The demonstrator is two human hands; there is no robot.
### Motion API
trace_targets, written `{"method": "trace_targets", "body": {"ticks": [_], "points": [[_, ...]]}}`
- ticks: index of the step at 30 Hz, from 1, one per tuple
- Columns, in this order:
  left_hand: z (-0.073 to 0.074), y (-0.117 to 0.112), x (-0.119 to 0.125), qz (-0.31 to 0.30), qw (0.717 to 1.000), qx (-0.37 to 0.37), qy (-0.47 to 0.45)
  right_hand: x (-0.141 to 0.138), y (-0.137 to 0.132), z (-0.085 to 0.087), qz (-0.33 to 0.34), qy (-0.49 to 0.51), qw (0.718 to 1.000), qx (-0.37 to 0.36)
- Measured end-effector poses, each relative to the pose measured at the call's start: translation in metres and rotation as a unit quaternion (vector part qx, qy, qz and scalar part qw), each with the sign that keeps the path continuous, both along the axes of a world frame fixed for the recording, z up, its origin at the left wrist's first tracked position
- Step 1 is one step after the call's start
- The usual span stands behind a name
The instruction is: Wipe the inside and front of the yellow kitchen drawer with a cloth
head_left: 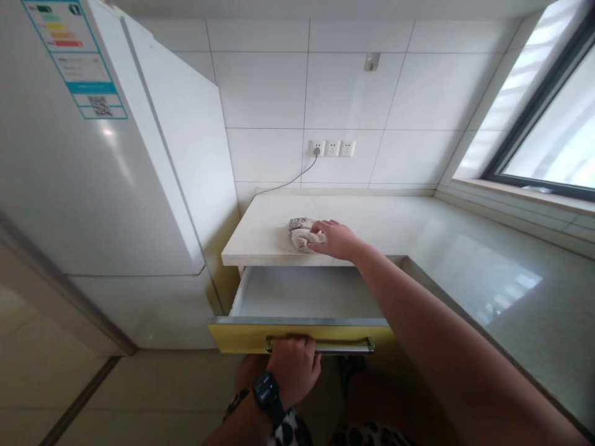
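My left hand (296,367), with a dark watch on the wrist, is wrapped round the metal handle (346,347) of a yellow-fronted drawer (232,337). The drawer is pulled out, and its pale inside (302,291) shows. Above it, on the light countertop (260,226), lies a folded cream cloth (301,235) with a dark pattern at its back edge. My right hand (337,240) reaches across the drawer and grips the right side of the cloth, fingers curled on it. The fingertips partly cover the cloth.
A white fridge (139,186) stands close on the left. Behind the counter is a tiled wall with sockets (331,148) and one plugged-in cable (288,183). The counter runs along the right under a window (553,130). My legs are below the drawer.
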State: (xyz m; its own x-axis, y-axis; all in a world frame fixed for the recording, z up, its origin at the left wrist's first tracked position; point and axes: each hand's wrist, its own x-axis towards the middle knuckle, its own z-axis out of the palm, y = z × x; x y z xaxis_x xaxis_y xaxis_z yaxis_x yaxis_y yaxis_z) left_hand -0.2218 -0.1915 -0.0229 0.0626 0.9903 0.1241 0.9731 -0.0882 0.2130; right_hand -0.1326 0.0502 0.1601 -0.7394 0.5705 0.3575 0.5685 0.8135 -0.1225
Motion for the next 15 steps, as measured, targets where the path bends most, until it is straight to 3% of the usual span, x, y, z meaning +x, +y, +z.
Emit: {"method": "trace_targets", "body": {"ticks": [5, 11, 15], "points": [[-0.006, -0.014, 0.011, 0.024, 0.999, -0.019, -0.011, -0.023, 0.029, -0.009, -0.017, -0.060, 0.996, 0.059], [-0.018, -0.025, 0.019, 0.030, 0.998, -0.056, 0.001, -0.045, 0.055, -0.029, -0.034, -0.094, 0.995, -0.029], [-0.023, -0.034, 0.018, -0.009, 1.000, -0.013, 0.023, -0.053, 0.068, -0.043, -0.052, -0.112, 0.990, -0.066]]}}
